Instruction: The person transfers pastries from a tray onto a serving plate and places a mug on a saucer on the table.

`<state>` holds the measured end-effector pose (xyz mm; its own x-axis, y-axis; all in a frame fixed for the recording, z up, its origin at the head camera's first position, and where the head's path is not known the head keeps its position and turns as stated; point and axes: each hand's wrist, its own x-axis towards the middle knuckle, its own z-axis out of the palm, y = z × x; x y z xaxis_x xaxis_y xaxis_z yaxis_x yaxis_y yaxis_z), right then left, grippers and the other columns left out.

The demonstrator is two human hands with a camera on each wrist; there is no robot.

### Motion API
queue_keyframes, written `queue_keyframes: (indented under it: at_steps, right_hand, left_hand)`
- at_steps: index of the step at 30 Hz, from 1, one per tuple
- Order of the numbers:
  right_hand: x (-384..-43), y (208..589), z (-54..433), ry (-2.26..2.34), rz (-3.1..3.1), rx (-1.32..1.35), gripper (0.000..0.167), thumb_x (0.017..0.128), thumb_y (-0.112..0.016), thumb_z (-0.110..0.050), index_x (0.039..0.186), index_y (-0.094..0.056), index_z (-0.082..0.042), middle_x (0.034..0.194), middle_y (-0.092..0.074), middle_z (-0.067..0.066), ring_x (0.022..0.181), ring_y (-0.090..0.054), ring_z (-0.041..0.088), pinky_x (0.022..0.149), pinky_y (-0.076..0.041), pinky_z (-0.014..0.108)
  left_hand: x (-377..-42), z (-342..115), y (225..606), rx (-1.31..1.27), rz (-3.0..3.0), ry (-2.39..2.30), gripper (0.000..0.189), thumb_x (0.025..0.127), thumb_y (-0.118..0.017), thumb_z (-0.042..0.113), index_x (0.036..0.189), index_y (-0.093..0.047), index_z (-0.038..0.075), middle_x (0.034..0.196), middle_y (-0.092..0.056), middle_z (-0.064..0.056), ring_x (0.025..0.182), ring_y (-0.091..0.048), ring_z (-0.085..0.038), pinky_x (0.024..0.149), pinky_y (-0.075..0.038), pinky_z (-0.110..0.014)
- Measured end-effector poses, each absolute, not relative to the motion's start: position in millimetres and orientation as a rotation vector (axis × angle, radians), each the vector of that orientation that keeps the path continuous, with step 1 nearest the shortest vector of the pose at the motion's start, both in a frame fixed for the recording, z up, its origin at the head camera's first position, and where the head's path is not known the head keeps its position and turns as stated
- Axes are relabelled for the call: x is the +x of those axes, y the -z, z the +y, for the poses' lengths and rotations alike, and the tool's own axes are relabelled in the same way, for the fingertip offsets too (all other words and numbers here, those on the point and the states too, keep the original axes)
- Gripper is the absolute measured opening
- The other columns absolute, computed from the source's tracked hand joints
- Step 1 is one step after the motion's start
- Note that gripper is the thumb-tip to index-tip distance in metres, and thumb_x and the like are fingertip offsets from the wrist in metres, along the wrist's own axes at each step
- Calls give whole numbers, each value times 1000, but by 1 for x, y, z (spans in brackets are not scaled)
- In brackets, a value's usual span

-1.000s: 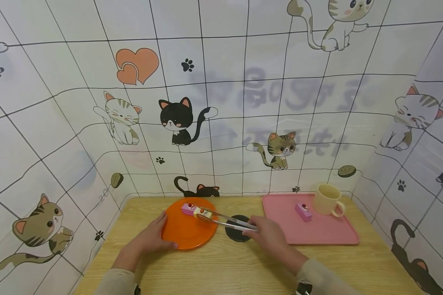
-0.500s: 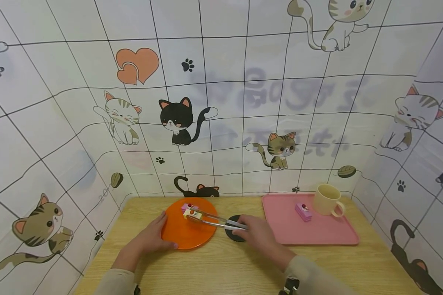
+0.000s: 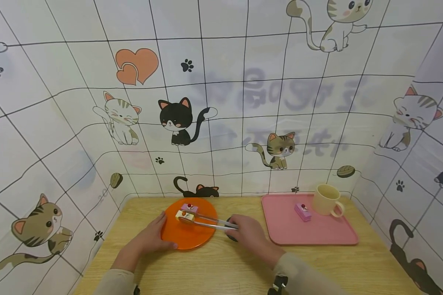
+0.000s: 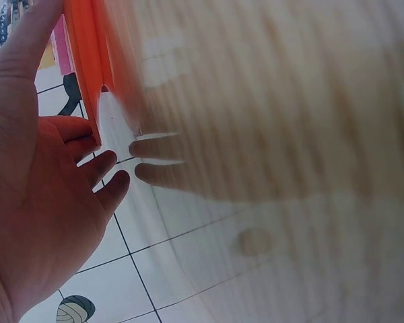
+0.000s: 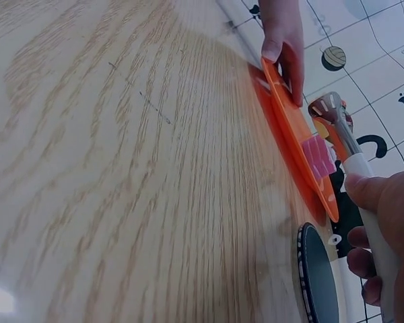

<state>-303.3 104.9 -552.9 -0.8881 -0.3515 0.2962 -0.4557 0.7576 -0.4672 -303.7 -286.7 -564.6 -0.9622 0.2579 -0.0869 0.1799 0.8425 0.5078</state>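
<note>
My left hand [image 3: 152, 235] holds the left rim of an orange plate [image 3: 188, 238], thumb near the front edge and fingers along the far side. In the left wrist view some of its fingers [image 4: 113, 192] stand off the rim. My right hand [image 3: 250, 234] grips metal tongs with white handles [image 3: 223, 226]. Their tips are around a small yellow toy cake slice [image 3: 184, 214] with a red berry on top, over the plate. Just behind it lies a pink toy cake slice [image 3: 194, 209], partly overlapped by the yellow one and the tongs.
A dark round coaster [image 5: 320, 276] lies right of the plate, mostly hidden under my right hand in the head view. On the right, a pink tray [image 3: 284, 227] bears another pink cake slice [image 3: 303, 213] and a cream mug [image 3: 325, 200]. A cat-printed wall covering [image 3: 225, 164] borders the table.
My right hand, with the tongs and yellow cake slice, has moved left over the plate, from beside the pink slice to in front of it. The left hand stays on the rim.
</note>
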Motion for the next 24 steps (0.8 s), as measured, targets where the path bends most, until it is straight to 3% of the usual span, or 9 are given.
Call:
queue_keyframes:
  at_steps: [12,24]
  right_hand:
    - [-305,555,89,-802,-2805,615,27,91,-93,-37,91,-71,-21,75,-59,-14,64,-50,8,58,-43,29]
    - [-312,564,77,-756,-2834,614,28,92,-91,-43,93,-71,-24,74,-59,-16,63,-50,8,58,-43,27]
  left_hand:
    - [-305,-287,566,318,2864,-765,134,77,-96,61,171,-28,-7,180,-22,-28,162,-28,-54,128,-30,-69]
    - [-304,-286,564,335,2854,-757,134,78,-96,60,171,-27,-8,180,-20,-29,162,-27,-55,128,-29,-70]
